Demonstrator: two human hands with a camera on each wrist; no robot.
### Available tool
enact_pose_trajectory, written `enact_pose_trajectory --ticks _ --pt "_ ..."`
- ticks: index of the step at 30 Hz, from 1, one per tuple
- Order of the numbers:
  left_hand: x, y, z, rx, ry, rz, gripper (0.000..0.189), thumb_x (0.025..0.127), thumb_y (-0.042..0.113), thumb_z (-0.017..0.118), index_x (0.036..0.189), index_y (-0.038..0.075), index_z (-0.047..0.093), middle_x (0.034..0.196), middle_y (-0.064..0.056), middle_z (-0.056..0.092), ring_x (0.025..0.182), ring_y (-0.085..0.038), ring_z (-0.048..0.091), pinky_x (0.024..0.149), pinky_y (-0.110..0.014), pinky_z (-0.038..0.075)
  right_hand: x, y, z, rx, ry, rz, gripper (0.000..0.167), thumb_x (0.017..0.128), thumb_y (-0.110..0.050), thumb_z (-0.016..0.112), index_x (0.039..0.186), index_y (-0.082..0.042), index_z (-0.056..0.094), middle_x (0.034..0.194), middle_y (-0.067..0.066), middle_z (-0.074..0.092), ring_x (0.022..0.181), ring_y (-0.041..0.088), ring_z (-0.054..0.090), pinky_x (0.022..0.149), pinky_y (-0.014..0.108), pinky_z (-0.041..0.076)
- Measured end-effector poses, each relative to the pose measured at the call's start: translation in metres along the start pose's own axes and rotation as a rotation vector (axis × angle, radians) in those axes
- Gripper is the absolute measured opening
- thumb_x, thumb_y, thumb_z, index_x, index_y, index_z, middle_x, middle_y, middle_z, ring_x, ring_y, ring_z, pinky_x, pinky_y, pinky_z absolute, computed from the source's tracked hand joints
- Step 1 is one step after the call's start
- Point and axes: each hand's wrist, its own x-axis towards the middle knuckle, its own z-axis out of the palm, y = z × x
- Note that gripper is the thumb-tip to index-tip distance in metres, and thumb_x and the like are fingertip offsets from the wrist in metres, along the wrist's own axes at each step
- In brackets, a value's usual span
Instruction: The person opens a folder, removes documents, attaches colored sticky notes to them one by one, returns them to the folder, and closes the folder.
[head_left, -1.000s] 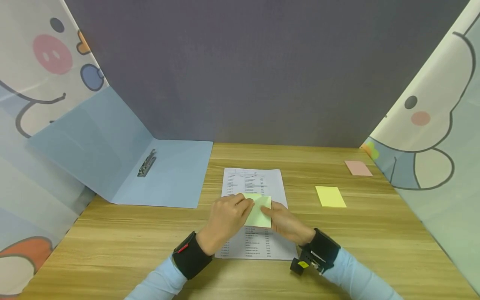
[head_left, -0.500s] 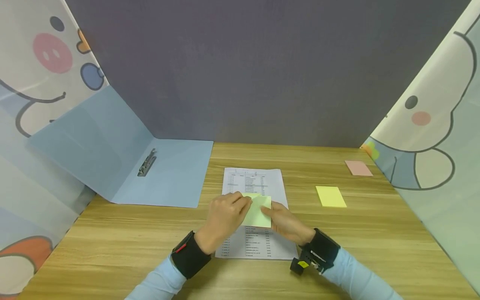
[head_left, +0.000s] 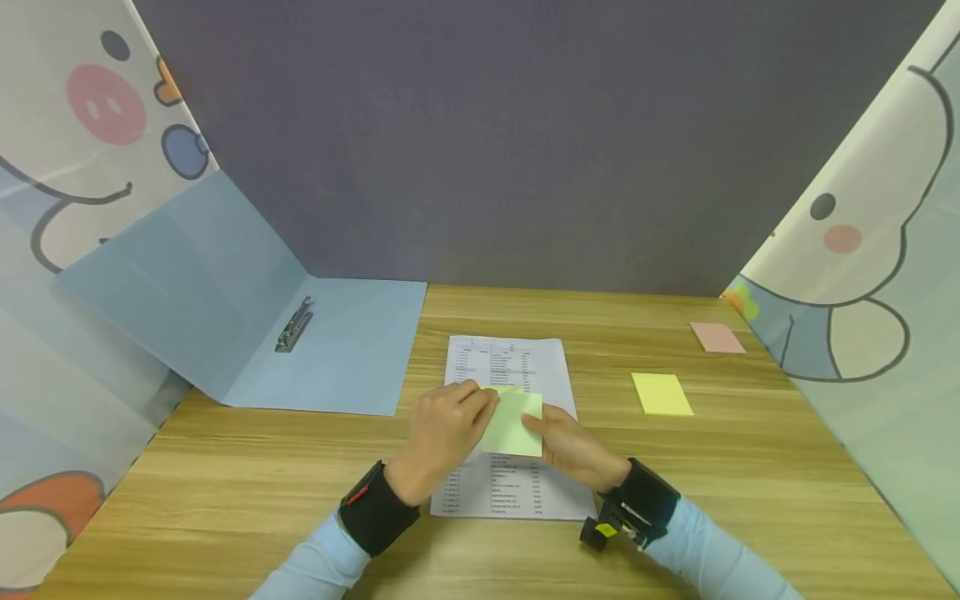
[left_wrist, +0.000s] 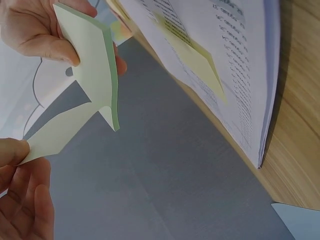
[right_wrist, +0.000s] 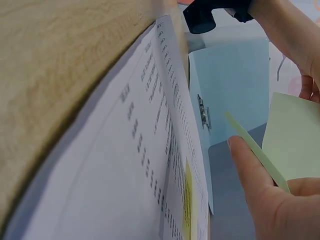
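Observation:
Above the printed sheets (head_left: 510, 492), my right hand (head_left: 576, 442) holds a light-green sticky note pad (left_wrist: 92, 57), thumb on its face and fingers behind. My left hand (head_left: 448, 425) pinches the end of the pad's top sticky note (left_wrist: 62, 130). In the left wrist view that note is lifted away from the pad, its other end still attached. A yellow sticky note (left_wrist: 200, 67) lies on the printed sheets with one edge raised; the hands and the green pad hide it in the head view.
An open blue folder (head_left: 345, 350) with a metal clip (head_left: 294, 325) stands at the left. To the right lie a yellow sticky pad (head_left: 662, 393) and a pink one (head_left: 717, 337) on the wooden table (head_left: 750, 483). A dark panel (head_left: 525, 150) closes off the back.
My left hand has shifted slightly left, drawing the pinched green note further from the pad. The right hand and the pad have stayed nearly still.

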Motion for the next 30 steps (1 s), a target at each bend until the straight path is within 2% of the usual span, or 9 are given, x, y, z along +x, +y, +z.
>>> enact_pose_trajectory --ticks 14,30 --pt "0.0002 -0.0043 -0.0016 0.005 0.007 -0.012 0.004 0.073 0.012 0.076 0.074 0.009 0.073 0.063 0.002 0.063 0.048 -0.007 0.055 0.045 -0.016 0.043 -0.0023 -0.0013 0.0002 -0.014 0.008 0.025 0.043 0.101 -0.021 0.029 0.14 -0.003 0.026 0.129 0.014 0.049 0.11 0.015 0.055 0.092 0.029 0.046" --pt "0.0071 -0.0073 -0.0052 0.002 0.023 -0.02 0.003 0.073 0.01 0.075 0.074 0.009 0.073 0.063 0.002 0.063 0.048 -0.007 0.055 0.043 -0.015 0.041 -0.004 0.0 -0.0026 -0.013 0.034 0.029 0.044 0.101 -0.022 0.032 0.14 -0.004 0.026 0.13 0.014 0.048 0.11 0.016 0.055 0.092 0.03 0.046"
